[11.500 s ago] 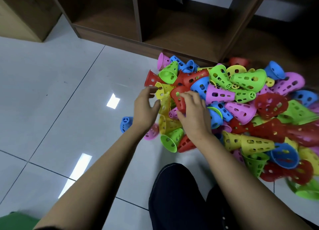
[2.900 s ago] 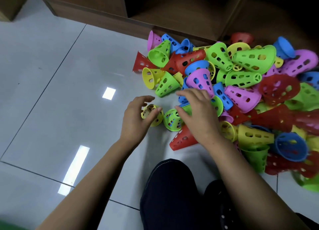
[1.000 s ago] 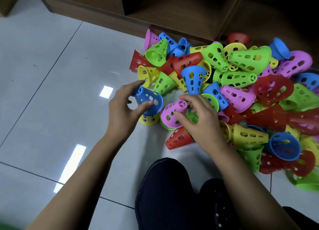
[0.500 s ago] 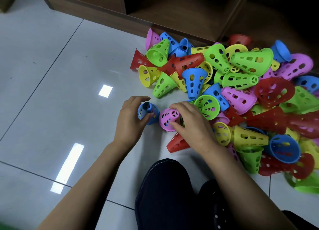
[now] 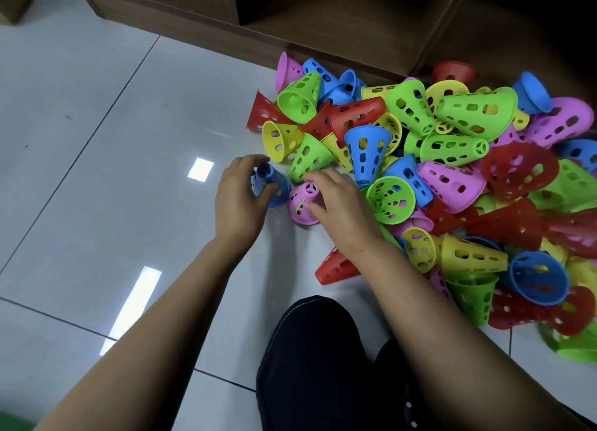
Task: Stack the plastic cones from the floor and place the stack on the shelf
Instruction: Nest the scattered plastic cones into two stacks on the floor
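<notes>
A big heap of perforated plastic cones [image 5: 452, 172] in red, green, yellow, blue and pink covers the floor on the right. My left hand [image 5: 237, 201] grips a blue cone [image 5: 274, 185] standing wide end down on the tile, left of the heap. Right beside it stands a pink cone [image 5: 302, 202], also narrow end up, with my right hand [image 5: 339, 201] closed around it. Whether other cones sit under these two is hidden. The wooden shelf [image 5: 323, 20] runs along the top of the view, its low compartments open.
Glossy white floor tiles [image 5: 113, 172] spread to the left and front. My dark-trousered knee [image 5: 316, 359] fills the bottom middle. A red cone [image 5: 336, 267] lies on its side under my right forearm. The shelf's base board [image 5: 193, 29] borders the heap.
Both hands shifted slightly up and away from me, keeping hold of the blue and pink cones, which now stand more upright on the floor.
</notes>
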